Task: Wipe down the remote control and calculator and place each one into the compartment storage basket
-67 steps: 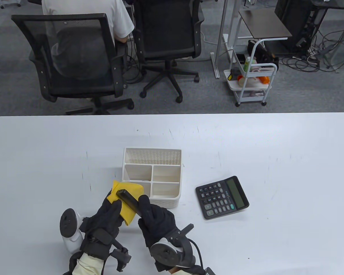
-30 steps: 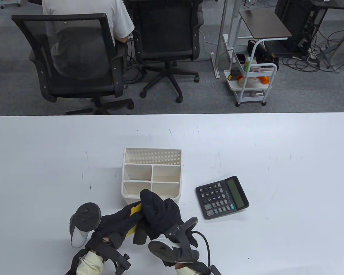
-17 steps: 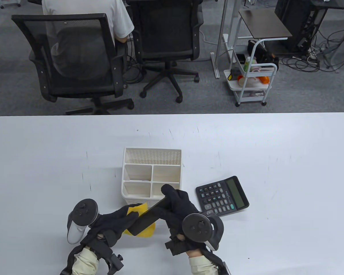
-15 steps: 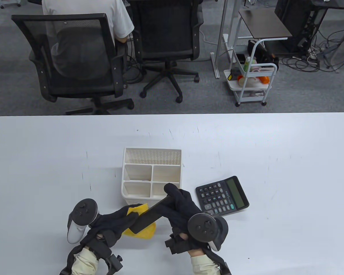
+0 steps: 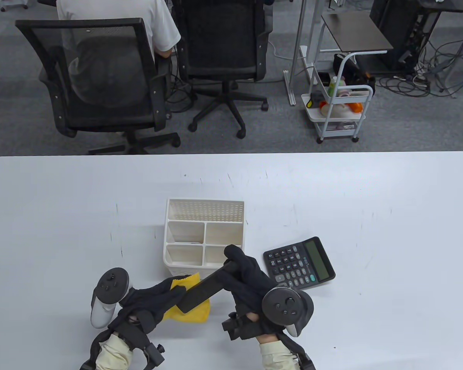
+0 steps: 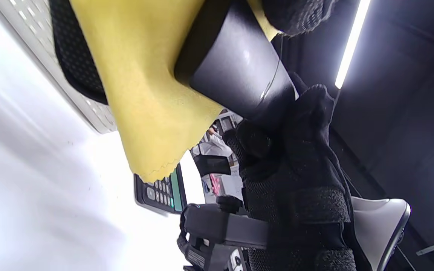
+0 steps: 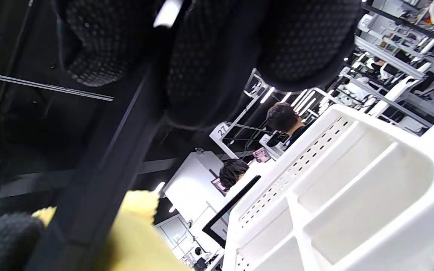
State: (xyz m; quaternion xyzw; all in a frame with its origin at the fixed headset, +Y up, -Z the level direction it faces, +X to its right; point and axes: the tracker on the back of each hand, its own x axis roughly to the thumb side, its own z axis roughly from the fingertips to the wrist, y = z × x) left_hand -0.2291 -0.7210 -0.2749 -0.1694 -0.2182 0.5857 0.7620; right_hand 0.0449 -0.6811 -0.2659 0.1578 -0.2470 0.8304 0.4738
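Note:
My right hand (image 5: 244, 274) grips the far end of the black remote control (image 5: 204, 288), held slanted above the table just in front of the white compartment basket (image 5: 203, 237). The left hand (image 5: 158, 298) holds a yellow cloth (image 5: 191, 308) under and against the remote's near end. From the left wrist camera, the cloth (image 6: 145, 98) wraps beside the remote's dark body (image 6: 236, 81). The right wrist camera shows the remote (image 7: 100, 184) crossing in front of the basket's compartments (image 7: 345, 210). The black calculator (image 5: 299, 265) lies flat on the table right of the basket.
The white table (image 5: 370, 216) stretches wide on both sides. Beyond its far edge stand two black office chairs (image 5: 100, 77), a seated person, and a small white trolley (image 5: 339, 111).
My right hand turned over and shifted right, swinging the remote from pointing away-left to slanting toward the basket's right front. The cloth stayed in my left hand under the remote.

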